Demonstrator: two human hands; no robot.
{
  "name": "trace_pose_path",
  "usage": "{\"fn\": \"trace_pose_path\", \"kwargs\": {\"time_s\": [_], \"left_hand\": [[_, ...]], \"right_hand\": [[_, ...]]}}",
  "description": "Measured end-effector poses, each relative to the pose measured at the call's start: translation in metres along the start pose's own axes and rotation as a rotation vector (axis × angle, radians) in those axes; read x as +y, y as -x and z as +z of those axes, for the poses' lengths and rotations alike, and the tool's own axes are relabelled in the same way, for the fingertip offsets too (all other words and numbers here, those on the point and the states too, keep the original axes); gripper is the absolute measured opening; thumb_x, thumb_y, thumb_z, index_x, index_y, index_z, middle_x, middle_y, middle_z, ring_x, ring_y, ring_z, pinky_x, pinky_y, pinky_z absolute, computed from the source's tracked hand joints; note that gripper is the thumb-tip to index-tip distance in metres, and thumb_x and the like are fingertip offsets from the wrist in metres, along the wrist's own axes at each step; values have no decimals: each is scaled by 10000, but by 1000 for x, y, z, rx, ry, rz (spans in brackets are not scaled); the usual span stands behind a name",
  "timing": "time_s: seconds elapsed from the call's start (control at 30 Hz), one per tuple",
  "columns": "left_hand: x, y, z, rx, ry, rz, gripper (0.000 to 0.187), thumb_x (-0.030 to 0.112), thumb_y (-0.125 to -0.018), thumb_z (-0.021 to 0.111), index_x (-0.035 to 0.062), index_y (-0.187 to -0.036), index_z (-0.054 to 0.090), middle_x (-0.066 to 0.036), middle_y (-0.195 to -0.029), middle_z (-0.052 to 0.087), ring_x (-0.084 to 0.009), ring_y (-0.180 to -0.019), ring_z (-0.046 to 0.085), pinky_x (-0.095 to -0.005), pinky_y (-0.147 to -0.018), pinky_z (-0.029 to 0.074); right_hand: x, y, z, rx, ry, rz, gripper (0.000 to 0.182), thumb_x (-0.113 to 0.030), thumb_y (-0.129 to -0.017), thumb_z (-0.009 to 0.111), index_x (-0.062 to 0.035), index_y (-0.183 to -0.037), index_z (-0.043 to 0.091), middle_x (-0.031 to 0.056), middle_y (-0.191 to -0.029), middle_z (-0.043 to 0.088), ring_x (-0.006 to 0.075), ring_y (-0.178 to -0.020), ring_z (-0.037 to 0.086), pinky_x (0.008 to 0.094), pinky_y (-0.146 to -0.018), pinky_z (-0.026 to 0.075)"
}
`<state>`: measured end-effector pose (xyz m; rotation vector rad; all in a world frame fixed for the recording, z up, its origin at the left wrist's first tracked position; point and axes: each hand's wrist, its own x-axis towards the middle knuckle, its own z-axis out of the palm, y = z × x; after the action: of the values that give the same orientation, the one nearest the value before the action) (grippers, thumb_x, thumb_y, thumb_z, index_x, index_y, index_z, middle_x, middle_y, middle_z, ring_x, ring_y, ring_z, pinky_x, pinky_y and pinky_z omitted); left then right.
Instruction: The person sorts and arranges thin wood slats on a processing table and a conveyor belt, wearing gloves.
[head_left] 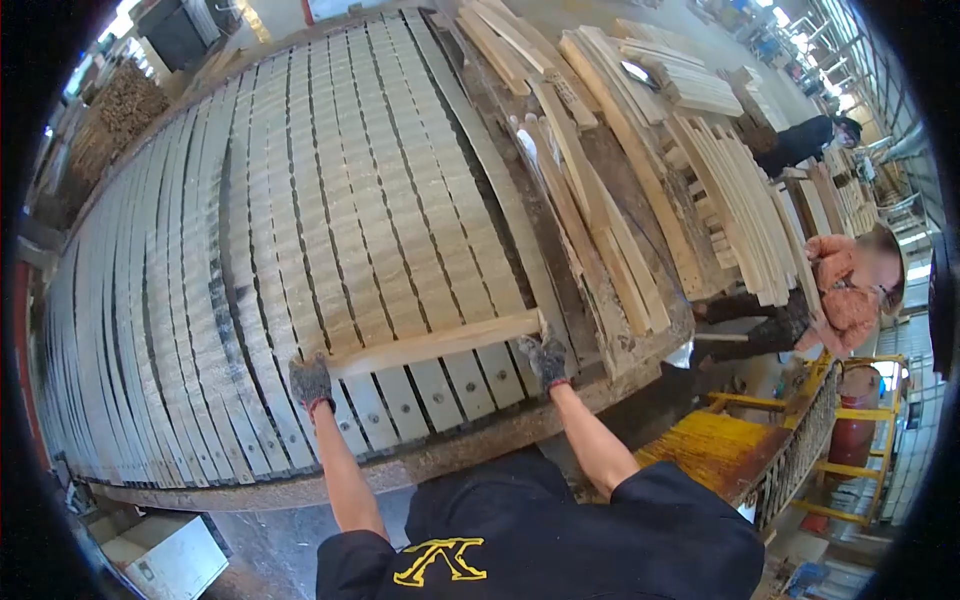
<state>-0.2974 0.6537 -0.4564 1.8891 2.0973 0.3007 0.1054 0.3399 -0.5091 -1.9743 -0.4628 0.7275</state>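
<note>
A long wooden board lies crosswise over the slatted metal bed, close to its near edge. My left hand, in a dark grey knit glove, grips the board's left end. At the other end my right hand, gloved the same way, has its fingers closed around the wood. Both arms reach forward from my body. The bed's pale slats run away from me with dark gaps between them, and bolt heads show at their near ends.
Loose wooden strips lie on a ledge right of the bed, with stacked planks beyond. A co-worker in an orange top stands at the right; another person is farther back. A yellow metal frame stands near my right side.
</note>
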Motion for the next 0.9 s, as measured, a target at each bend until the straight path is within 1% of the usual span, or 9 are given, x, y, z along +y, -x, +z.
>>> {"fn": "trace_pose_path", "kwargs": {"time_s": [0.1, 0.2, 0.23, 0.33, 0.43, 0.6, 0.63, 0.67, 0.9], "left_hand": [[-5, -21, 11, 88, 42, -1, 634, 508, -851, 714, 34, -1261, 617, -197, -1194, 697, -374, -1131, 648, -456, -967, 501], [36, -24, -29, 30, 81, -144, 658, 526, -840, 727, 55, -1280, 597, -186, -1163, 708, -378, -1109, 656, -443, -953, 506], [47, -33, -33, 51, 53, -165, 660, 525, -837, 731, 64, -1288, 590, -180, -1152, 712, -373, -1100, 661, -439, -947, 509], [78, -63, -48, 31, 159, -133, 617, 525, -842, 726, 80, -1259, 626, -190, -1141, 716, -358, -1085, 673, -447, -937, 511], [75, -107, -41, -29, 121, -78, 657, 622, -850, 655, 67, -1201, 681, -212, -1099, 723, -400, -1045, 679, -486, -896, 519], [62, -140, 17, -122, -195, -58, 657, 630, -950, 480, 95, -1296, 643, -194, -1281, 655, -388, -1198, 606, -499, -976, 490], [74, -136, 3, -204, -171, -90, 709, 667, -931, 478, 96, -1326, 622, -197, -1346, 611, -392, -1257, 560, -499, -1022, 461], [90, -129, -15, -286, -148, -124, 762, 704, -912, 476, 97, -1356, 601, -200, -1411, 567, -396, -1317, 515, -499, -1068, 431], [86, -127, -18, -183, -79, -218, 1058, 817, -763, 589, 76, -1504, 446, -224, -1533, 439, -380, -1434, 393, -477, -1186, 310]], "right_hand": [[-15, -14, 7, 49, 135, -208, 796, -190, -880, 753, -144, -1554, 332, 221, -1189, 673, 366, -1066, 676, 472, -852, 544], [-85, -31, 8, 28, 118, -113, 777, -62, -856, 753, -117, -1538, 386, 165, -1215, 674, 264, -989, 696, 383, -782, 568], [-103, -47, 8, 34, 225, -146, 761, -110, -839, 782, -125, -1512, 428, 201, -1181, 686, 346, -1010, 697, 425, -801, 562], [-145, -97, 19, 17, 94, -209, 744, -146, -829, 799, -132, -1491, 458, 215, -1147, 695, 384, -989, 695, 426, -791, 564], [-159, -135, 44, 20, 74, -298, 776, -182, -824, 791, -126, -1507, 426, 204, -1218, 663, 349, -1076, 669, 412, -844, 559], [-126, -155, 91, 211, 275, -254, 728, -199, -745, 806, -65, -1408, 537, 206, -1260, 652, 356, -1137, 628, 445, -975, 490], [-133, -153, 93, 262, 205, -320, 692, -198, -752, 800, -64, -1386, 556, 197, -1210, 669, 349, -1061, 659, 434, -944, 510], [-131, -161, 91, 77, 238, -92, 690, -180, -771, 791, -65, -1403, 537, 187, -1196, 679, 326, -1026, 686, 416, -920, 528], [-150, -143, 86, 41, 7, -266, 745, -69, -843, 742, -36, -1508, 409, 154, -1370, 573, 242, -1223, 573, 346, -1008, 490]]}}
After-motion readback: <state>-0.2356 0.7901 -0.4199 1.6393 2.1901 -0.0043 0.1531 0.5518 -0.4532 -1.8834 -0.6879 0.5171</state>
